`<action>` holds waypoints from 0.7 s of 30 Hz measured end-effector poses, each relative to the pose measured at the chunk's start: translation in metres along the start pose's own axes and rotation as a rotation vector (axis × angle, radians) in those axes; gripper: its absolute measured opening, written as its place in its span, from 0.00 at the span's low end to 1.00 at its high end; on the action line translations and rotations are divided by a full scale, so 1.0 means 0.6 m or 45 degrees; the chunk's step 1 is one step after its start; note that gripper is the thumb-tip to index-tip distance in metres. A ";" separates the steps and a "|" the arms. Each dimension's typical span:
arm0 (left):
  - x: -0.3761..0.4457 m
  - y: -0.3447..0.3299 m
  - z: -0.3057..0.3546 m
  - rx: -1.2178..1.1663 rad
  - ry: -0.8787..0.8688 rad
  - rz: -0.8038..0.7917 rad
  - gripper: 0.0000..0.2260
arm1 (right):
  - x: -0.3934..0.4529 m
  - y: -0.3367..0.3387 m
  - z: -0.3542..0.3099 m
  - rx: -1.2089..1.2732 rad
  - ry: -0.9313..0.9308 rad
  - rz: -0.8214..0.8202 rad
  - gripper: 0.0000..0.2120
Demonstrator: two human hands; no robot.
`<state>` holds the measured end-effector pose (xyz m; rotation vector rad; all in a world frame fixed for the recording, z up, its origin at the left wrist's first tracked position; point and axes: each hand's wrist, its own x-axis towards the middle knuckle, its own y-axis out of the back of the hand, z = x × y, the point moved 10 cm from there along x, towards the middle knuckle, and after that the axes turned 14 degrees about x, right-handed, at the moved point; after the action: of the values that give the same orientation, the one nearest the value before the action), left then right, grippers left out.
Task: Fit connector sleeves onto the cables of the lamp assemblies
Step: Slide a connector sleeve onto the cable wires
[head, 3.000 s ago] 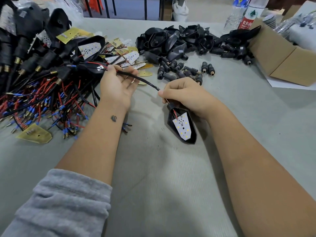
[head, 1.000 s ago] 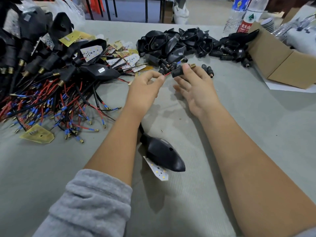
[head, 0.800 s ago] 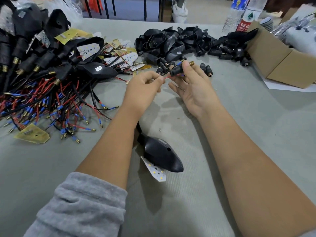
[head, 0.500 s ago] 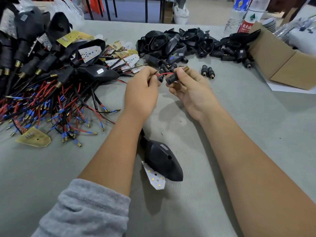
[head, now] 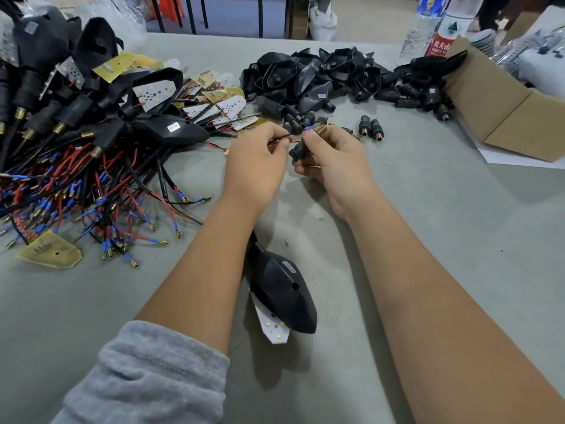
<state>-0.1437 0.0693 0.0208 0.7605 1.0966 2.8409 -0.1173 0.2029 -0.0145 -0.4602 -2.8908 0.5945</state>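
Grey table [head: 458,240] | left hand [head: 255,166] pinches wires [head: 279,141] | right hand [head: 333,160] grips sleeve [head: 301,149], wires partly threaded | lamp [head: 284,295] near, centre | sleeved pile [head: 46,117] far left, loose sleeves [head: 371,130] remain.

Black lamp housing [head: 282,296] was seen on grey surface [head: 443,228]; red wires [head: 116,191], blue-tipped; sleeve cuff [head: 146,377] grey.

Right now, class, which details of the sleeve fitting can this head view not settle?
- Cable run from the left hand to the black lamp housing: hidden under the left forearm.
- Wire tips inside the black connector sleeve: covered by right hand fingers.
- Housing label: too small.
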 end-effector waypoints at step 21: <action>-0.003 -0.026 -0.025 -0.154 0.189 -0.182 0.08 | -0.004 -0.006 -0.006 -0.391 0.102 0.085 0.03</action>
<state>-0.1511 0.0713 0.0008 0.4516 0.9405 2.8472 -0.1152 0.2002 -0.0100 -0.6067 -2.9063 0.1338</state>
